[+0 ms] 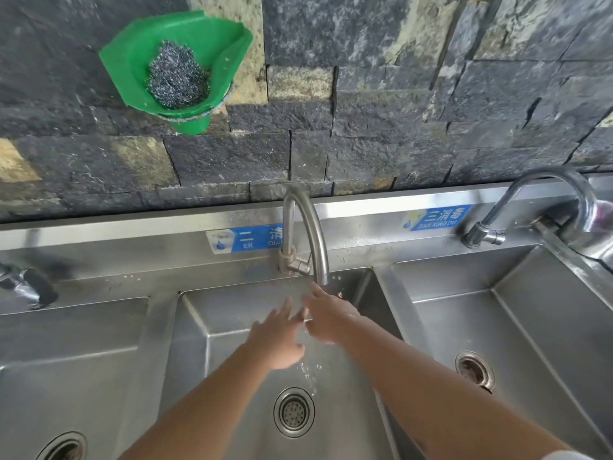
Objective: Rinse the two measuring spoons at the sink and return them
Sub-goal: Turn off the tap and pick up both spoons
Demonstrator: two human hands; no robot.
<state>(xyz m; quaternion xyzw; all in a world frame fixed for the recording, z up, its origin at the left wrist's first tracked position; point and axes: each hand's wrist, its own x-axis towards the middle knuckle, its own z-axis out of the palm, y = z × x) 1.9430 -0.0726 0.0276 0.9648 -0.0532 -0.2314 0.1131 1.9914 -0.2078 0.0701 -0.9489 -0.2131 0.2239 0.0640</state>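
The measuring spoons cannot be made out anywhere; if either hand has one, blur and running water hide it. Both hands meet under the spout of the curved stainless-steel tap [305, 234], over the middle basin of the three-basin steel sink [212, 313]. The left hand [277, 341] has its fingers spread and its grip wide, holding nothing I can see. The right hand [326, 318] reaches up to the spout's mouth, fingers stretched; whether its grip holds something small I cannot tell. Water [310, 373] falls in drops from below the hands toward the round perforated drain [294, 412]. Blue labels [247, 239] are stuck on the steel back edge behind the basins. A second curved tap [544, 200] stands over the right basin. On the dark stone-tile wall [398, 94] hangs a green plastic holder [132, 58] with a ball of steel wool [177, 76] lying in it.
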